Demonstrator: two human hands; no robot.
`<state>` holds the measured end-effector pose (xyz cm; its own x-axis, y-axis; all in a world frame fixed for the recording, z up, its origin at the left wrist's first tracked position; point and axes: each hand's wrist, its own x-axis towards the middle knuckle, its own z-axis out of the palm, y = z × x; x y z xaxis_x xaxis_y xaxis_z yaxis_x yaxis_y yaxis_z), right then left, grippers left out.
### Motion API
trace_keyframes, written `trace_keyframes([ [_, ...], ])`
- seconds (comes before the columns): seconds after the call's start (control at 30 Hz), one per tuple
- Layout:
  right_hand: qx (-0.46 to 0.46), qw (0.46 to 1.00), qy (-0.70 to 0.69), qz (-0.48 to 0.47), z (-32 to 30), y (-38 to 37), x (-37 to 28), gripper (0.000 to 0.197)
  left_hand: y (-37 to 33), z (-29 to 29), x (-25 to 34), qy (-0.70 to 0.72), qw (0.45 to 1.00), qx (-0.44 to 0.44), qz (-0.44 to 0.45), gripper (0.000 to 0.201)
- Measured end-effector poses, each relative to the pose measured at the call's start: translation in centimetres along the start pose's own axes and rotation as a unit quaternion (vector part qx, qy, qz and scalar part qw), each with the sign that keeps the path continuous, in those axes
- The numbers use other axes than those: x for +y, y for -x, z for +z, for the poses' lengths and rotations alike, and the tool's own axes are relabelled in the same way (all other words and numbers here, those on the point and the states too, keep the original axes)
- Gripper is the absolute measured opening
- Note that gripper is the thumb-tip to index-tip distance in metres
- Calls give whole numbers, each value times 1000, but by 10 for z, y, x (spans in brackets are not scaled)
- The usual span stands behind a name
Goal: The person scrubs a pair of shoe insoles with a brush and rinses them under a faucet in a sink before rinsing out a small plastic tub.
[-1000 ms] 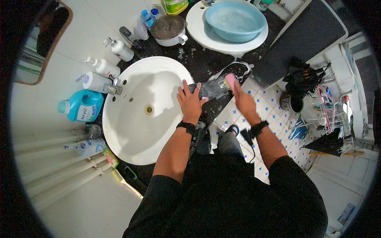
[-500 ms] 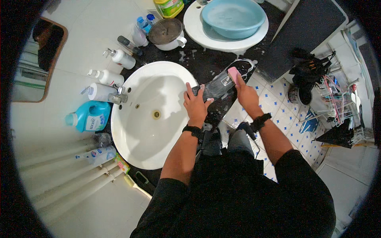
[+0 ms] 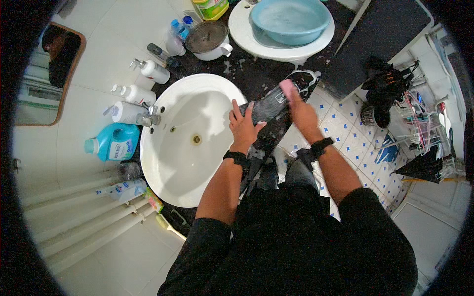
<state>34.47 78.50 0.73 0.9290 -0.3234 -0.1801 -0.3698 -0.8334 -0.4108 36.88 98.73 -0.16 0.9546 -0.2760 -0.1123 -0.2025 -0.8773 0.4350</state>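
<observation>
On the black counter to the right of the near sink lies a long dark grey piece [image 3: 269, 105] with a small white label and streaks of suds; its exact kind I cannot make out. My left hand [image 3: 241, 130] presses on its left end, fingers spread and thumb out to the side. My right hand [image 3: 303, 118] grips a pink block [image 3: 287, 88], blurred by motion, against the far right end, by the label. Whether the block is soap or a sponge does not show. A loop of white foam [image 3: 313, 75] lies just past it.
The white sink [image 3: 168, 187] with its tap [image 3: 150, 118] is at left, with pump bottles [image 3: 157, 72] and a blue detergent jug [image 3: 116, 143] along the wall. A lidded white pot [image 3: 217, 52] and a light-blue basin [image 3: 291, 37] in a second sink stand farther back.
My right hand and the pink block have shifted slightly left and away from me along the dark piece. My left hand stays pressed on its left end.
</observation>
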Motion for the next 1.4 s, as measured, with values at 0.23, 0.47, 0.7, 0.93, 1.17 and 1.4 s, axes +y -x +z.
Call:
trace_keyframes([
  [0.23, -95, 993, 2, -68, 10, 50, -26, 50, 1, 0, -8, 19, 1000, -1, -8, 79],
  [0.47, 34, 999, -17, -37, 22, 5, -13, 44, -4, 5, -3, -7, 1000, 5, 15, 84],
  [0.7, -34, 993, -6, -112, 19, 38, 3, 50, -5, 9, -11, 7, 1000, 13, 12, 95],
  [0.93, 23, 994, -46, -101, 35, 16, -39, 48, -11, 20, -17, -11, 999, 27, 15, 109],
  [1.17, 16, 995, 22, -92, 1, 20, 14, 49, -6, 8, -11, 31, 999, 20, -3, 108],
  [1.4, -37, 991, -7, -130, 30, 34, -44, 50, -9, 14, -11, 6, 1000, 5, -3, 107],
])
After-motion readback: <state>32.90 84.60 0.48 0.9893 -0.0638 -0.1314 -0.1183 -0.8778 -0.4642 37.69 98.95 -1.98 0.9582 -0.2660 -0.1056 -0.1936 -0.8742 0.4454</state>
